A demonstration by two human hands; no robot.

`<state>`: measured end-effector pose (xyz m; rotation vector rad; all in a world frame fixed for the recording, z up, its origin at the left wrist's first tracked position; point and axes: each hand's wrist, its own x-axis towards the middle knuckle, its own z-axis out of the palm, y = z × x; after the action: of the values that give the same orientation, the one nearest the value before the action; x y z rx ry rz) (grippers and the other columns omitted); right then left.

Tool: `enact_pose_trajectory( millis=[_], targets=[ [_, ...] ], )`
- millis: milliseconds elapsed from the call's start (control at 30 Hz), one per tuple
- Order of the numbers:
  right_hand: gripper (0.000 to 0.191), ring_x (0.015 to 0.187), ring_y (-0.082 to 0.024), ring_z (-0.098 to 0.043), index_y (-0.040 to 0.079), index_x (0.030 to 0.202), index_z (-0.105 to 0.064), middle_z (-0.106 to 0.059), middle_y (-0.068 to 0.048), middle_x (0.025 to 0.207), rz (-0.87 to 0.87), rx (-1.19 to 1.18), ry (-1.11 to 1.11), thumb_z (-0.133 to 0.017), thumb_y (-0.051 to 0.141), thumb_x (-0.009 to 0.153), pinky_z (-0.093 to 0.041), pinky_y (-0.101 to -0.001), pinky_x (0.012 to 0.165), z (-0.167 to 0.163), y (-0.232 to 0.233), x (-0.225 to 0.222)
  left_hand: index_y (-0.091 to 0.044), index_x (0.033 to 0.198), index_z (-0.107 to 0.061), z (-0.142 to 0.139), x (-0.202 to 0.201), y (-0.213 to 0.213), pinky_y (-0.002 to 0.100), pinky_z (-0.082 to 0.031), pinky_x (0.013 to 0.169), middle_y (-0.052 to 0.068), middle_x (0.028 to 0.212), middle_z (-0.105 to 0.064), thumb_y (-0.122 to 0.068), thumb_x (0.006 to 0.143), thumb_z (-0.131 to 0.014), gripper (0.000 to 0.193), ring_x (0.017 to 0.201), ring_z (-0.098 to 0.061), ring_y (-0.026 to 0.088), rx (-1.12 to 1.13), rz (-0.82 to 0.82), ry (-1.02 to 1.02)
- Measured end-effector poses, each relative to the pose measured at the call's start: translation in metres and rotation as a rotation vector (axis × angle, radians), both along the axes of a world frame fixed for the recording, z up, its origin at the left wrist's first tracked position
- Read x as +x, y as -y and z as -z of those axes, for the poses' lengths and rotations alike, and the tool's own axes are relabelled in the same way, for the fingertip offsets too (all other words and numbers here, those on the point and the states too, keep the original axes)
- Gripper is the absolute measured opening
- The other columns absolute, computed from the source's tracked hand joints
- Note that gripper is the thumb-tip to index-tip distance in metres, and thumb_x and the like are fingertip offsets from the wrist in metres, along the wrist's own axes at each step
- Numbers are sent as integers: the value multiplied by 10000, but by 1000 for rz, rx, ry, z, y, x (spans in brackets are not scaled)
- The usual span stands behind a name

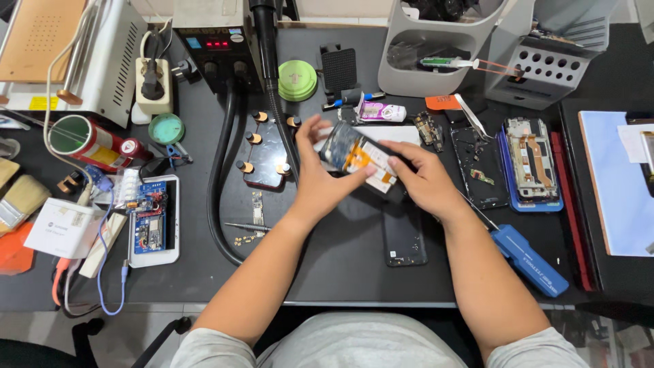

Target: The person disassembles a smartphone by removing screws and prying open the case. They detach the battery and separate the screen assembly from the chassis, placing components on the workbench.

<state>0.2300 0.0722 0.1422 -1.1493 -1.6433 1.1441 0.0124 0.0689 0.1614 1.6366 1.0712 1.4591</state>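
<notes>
Your left hand and right hand both grip the opened phone, fingers closed on its edges, holding it tilted above the mat near the bench's centre. Just at six o'clock from it lies a black back cover. At three o'clock rests a stripped phone frame; at four o'clock, a blue screwdriver. At nine o'clock sits a clamp jig.

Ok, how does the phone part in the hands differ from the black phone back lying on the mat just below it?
The phone part is held tilted off the mat between the left hand and right hand; the black phone back lies flat, untouched. The held part shows orange flex and metal; the black back is plain and dark. Both are slim, phone-sized rectangles.
</notes>
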Motion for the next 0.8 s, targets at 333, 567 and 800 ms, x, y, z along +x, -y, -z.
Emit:
enact_pose_trajectory(
  millis=[333,567,800],
  targets=[
    [315,1072,-152,-671,-28,1255,-661,-746,-106,1142,-239,-68,125,-642,124,978,-521,-304,949,-22,36,-6,-115,1481,-473,-39,-21,39,464,-468,860,81,1123,-653,-260,551,-897,1033,1028,-627,311,201,322,-984],
    [353,1057,-262,-665,61,1188,-628,-638,-111,1147,263,174,616,-739,277,931,-541,-372,914,-39,118,-9,-93,1150,-632,-16,-45,55,438,-497,728,62,1022,-665,-291,532,-874,693,942,-672,302,223,265,-859],
    [810,1224,-406,-491,56,1255,-533,-460,-181,1324,356,276,856,-899,391,615,-473,-513,932,-24,157,-34,-83,1105,-666,-13,-48,60,445,-519,736,81,988,-652,-290,485,-866,684,890,-674,317,276,247,-831]
  ],
)
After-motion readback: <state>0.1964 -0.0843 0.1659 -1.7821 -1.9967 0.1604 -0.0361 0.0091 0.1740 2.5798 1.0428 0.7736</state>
